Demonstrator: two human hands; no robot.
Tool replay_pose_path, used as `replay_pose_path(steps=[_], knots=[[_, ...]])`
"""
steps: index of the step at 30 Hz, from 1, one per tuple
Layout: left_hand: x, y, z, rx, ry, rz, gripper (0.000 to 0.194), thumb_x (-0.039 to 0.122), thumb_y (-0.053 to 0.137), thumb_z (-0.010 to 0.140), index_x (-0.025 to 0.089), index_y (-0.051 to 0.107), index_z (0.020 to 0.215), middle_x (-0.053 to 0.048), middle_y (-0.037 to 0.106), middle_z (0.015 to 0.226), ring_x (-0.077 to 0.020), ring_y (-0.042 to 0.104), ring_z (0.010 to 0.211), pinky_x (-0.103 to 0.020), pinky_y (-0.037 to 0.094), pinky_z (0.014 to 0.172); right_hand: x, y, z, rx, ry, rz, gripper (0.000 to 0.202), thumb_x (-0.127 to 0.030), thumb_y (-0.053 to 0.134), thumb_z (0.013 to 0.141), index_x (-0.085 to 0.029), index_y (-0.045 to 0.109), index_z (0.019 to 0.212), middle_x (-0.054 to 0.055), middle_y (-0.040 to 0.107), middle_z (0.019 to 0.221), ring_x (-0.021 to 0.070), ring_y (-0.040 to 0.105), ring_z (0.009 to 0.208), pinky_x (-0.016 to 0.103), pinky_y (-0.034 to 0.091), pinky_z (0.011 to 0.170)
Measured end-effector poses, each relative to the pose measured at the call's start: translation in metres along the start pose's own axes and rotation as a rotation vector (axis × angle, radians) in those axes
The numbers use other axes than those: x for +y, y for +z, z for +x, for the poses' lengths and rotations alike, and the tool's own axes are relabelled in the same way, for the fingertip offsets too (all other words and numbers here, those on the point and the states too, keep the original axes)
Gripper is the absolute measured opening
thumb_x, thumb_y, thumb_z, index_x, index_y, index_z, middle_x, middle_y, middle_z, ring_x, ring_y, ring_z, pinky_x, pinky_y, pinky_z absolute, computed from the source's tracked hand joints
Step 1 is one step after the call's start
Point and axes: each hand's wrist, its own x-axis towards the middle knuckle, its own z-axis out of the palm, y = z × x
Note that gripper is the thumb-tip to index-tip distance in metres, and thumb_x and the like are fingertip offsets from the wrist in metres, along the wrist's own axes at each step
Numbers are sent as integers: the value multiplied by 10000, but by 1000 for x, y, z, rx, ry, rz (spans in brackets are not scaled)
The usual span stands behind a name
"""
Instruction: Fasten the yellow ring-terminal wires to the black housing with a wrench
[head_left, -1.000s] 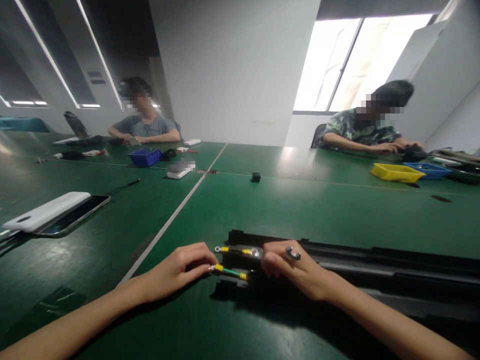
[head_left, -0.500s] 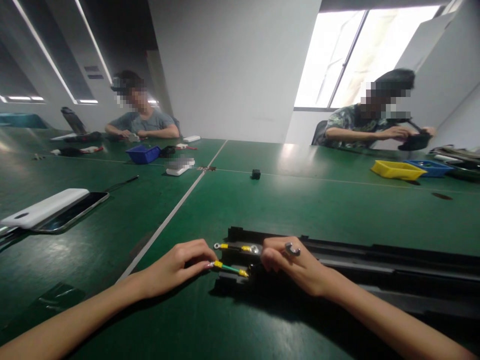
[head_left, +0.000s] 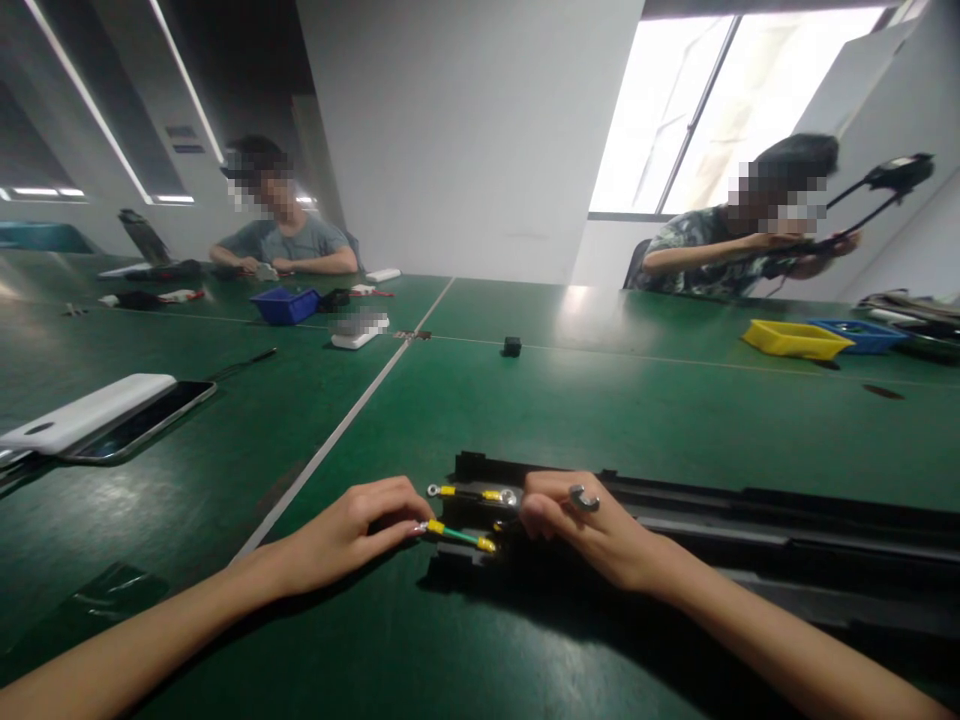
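Note:
My left hand (head_left: 382,522) pinches the near end of a short green wire (head_left: 459,536) with yellow-sleeved ends. The wire's other end lies at the end of a long black channel-shaped housing (head_left: 697,505). Closed around a wrench, my right hand (head_left: 577,528) rests over that end of the housing. One open jaw of the wrench (head_left: 585,499) sticks up behind my fingers; its working end is mostly hidden by them. Just beyond the green wire lies a black wire (head_left: 469,494) with yellow sleeves and ring terminals, one free end pointing left.
To the left lie a white device (head_left: 97,412) and a phone (head_left: 161,420). A small black block (head_left: 511,347) stands mid-table. Further off are a blue bin (head_left: 283,306), a yellow bin (head_left: 795,340) and two people seated across the table, one holding a black strapped object (head_left: 896,175).
My hands, the wire and the wrench have hardly moved. Across the table, the person on the right has raised the black strapped object up and to the right.

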Motion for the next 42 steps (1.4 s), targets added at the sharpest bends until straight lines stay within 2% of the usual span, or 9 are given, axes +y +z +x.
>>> replay_pose_path(steps=[5, 14, 17, 23, 28, 33, 38, 42], knots=[[3, -1, 1, -5, -7, 10, 139, 169, 500, 966, 191, 623, 1029, -33, 623, 973, -167, 593, 878, -253, 447, 796, 2, 1, 0, 4, -29, -4, 554, -524, 291, 987, -146, 540, 668, 0, 480, 650, 109, 449, 593, 224, 365, 568], [3, -1, 1, -8, -15, 16, 145, 164, 498, 965, 193, 623, 1033, -30, 625, 971, -165, 595, 872, -246, 446, 787, 5, 3, 0, 31, 74, 124, 561, -591, 346, 945, -126, 604, 766, -5, 494, 612, 87, 426, 501, 199, 331, 460], [3, -1, 1, -3, -13, 14, 140, 175, 498, 966, 191, 625, 1022, -32, 628, 967, -167, 595, 869, -249, 449, 785, 5, 3, 1, 45, 90, 134, 573, -617, 342, 932, -139, 554, 696, -14, 468, 593, 80, 403, 480, 196, 316, 444], [5, -1, 0, 1, 1, 14, 139, 180, 502, 968, 190, 628, 1025, -34, 631, 978, -169, 595, 887, -257, 448, 807, 4, 2, 3, 28, 52, -40, 561, -596, 329, 945, -165, 455, 608, -34, 390, 573, 90, 365, 526, 210, 304, 490], [3, -1, 1, 17, 17, 9, 135, 183, 511, 963, 188, 633, 1021, -33, 633, 976, -168, 595, 877, -253, 447, 795, 4, 3, 2, -14, 61, -123, 452, -542, 439, 923, -175, 428, 659, -46, 369, 597, 89, 348, 539, 201, 273, 484], [2, 1, 3, 44, 43, 1, 127, 176, 518, 954, 172, 643, 978, -33, 632, 934, -168, 596, 850, -257, 450, 774, 0, 5, 4, -20, 91, -224, 461, -511, 254, 982, -191, 372, 672, -33, 360, 634, 105, 341, 565, 216, 310, 525], [0, 2, 3, 70, 64, 6, 128, 215, 530, 950, 165, 648, 949, -34, 630, 912, -170, 595, 825, -262, 451, 759, -3, 6, 6, -43, 77, -269, 494, -543, 238, 973, -194, 342, 641, -35, 343, 618, 103, 326, 556, 211, 296, 514], [0, 3, 2, 56, 51, 22, 139, 219, 511, 958, 167, 640, 959, -34, 627, 930, -171, 589, 833, -262, 448, 767, -5, 7, 12, -85, 120, -315, 517, -542, 326, 953, -181, 351, 584, -38, 337, 585, 89, 316, 526, 210, 248, 487]])
